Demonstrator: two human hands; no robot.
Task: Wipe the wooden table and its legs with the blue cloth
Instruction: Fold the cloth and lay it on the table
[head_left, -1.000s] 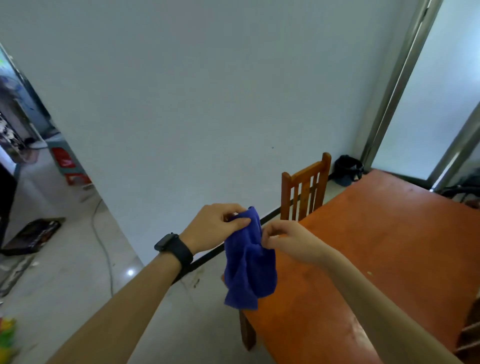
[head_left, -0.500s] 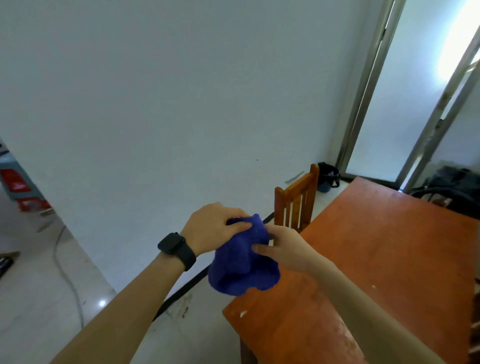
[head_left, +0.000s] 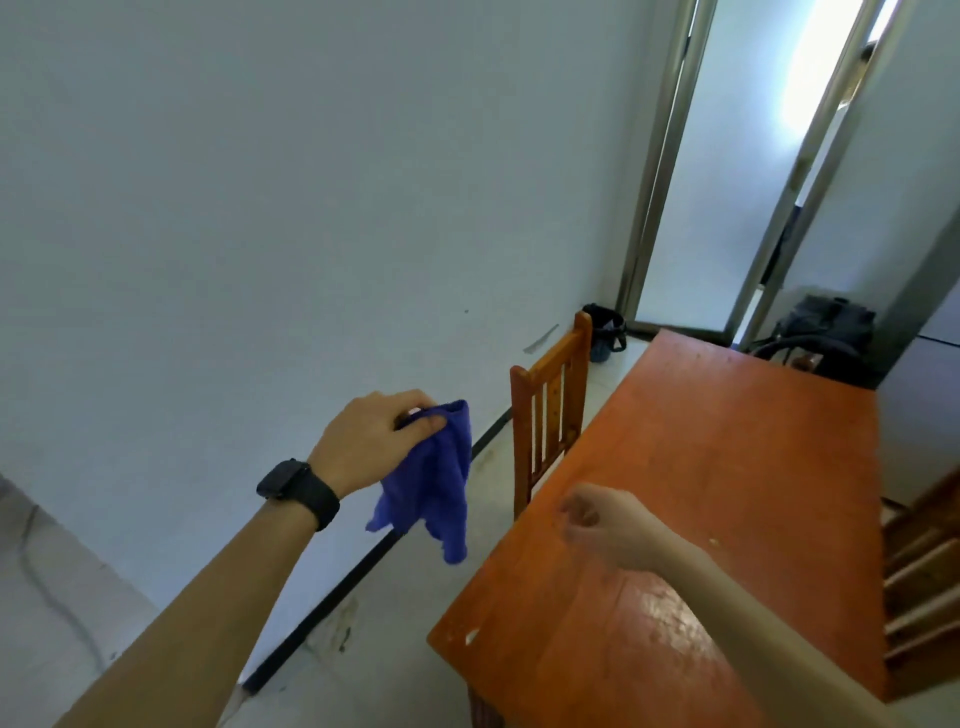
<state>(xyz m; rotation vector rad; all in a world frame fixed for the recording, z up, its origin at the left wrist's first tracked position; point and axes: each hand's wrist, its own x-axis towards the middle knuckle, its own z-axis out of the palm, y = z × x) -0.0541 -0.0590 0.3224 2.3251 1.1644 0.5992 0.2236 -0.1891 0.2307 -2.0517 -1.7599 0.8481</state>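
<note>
One hand only on cloth (head_left: 431, 478): left hand (head_left: 374, 441) pinches top fold, rest dangles limp beyond left edge of table (head_left: 727, 467). Right hand (head_left: 597, 519) curled, empty, over it. Soft, light, floppy; best bunched into palm.

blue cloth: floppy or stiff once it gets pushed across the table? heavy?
Likely floppy: the blue cloth hangs in loose folds from the left hand, pinched at its top. Probably light, since a pinch alone carries it. Pushed on the wooden table, it may bunch rather than slide flat.
</note>
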